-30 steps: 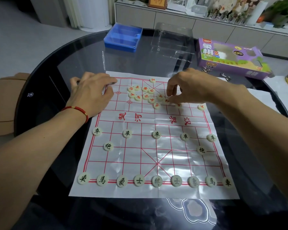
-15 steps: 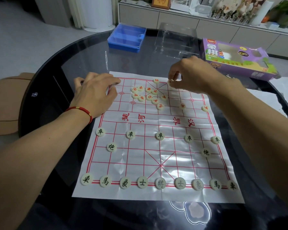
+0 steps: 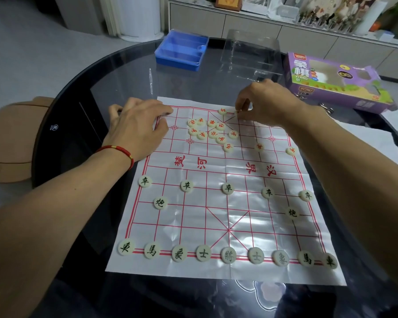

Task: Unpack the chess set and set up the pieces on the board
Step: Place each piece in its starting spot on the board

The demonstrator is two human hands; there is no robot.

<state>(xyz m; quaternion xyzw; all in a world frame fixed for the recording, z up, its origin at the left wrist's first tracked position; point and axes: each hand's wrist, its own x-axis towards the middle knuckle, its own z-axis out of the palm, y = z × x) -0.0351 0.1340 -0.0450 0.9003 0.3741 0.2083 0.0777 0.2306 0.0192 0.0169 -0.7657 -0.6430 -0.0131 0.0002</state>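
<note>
Head view. The board, a creased plastic sheet with a red grid, lies flat on the dark glass table.

My left hand rests on the board's far-left corner, fingers curled loosely with the tips pressing the sheet down; it holds no piece.

My right hand hovers over the far edge of the board, thumb and forefinger pinched together on a small pale piece right at the far line. The characters on it are hidden by the fingertips, so I only think it is a red one. Just to its left, one red piece sits on the far line.

A loose heap of red pieces lies unsorted on the far half, left of centre. Two more red pieces stand on grid points to the right: one inboard, one on the right border.

The black pieces are fully arranged on the near half: nine on the near row, two cannons, five soldiers.

Beyond the board: blue tray, clear lid, purple box.
</note>
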